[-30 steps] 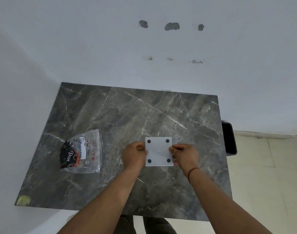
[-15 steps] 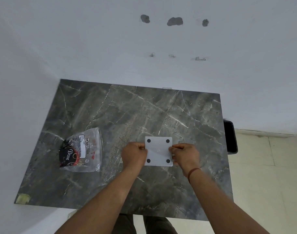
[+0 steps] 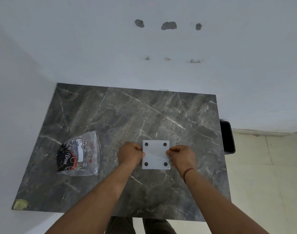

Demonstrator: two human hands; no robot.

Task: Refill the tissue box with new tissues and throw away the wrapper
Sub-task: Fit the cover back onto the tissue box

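both hands, left hand (image 3: 131,154) and right hand (image 3: 181,156), grasp the upturned white square tissue box (image 3: 155,154) at nine and three o'clock, likely to open its base; the clear plastic tissue pack (image 3: 78,155) waits on the grey marble bench (image 3: 127,115).

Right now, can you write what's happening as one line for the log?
left hand: grips box side | right hand: grips other side | tissue box: upside down on table | tissue pack: unopened, left

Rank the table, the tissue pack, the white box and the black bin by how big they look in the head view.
1. table
2. tissue pack
3. white box, close to the pack
4. black bin, partly hidden and farther away, so unsure
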